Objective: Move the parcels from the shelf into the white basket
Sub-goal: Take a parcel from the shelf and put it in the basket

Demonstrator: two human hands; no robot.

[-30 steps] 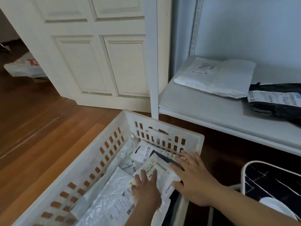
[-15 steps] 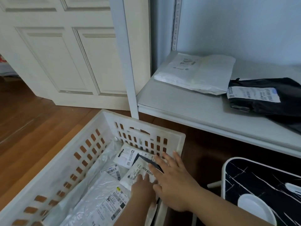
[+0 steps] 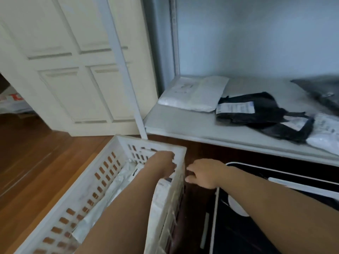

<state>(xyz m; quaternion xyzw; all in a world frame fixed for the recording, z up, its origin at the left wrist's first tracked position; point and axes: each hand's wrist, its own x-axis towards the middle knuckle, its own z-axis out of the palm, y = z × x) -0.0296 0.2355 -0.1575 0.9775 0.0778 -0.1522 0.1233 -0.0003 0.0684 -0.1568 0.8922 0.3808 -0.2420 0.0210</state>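
Shelf (image 3: 183,123) carries a white parcel (image 3: 194,93) at back-left, black parcel (image 3: 256,109) touching its right edge, more black & white bags far right. White basket (image 3: 117,149) sits on wood floor (image 3: 36,162), w/ parcels inside.

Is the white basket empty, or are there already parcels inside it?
Not empty. The white basket already holds several pale parcels lying along its bottom, partly hidden by the left arm.
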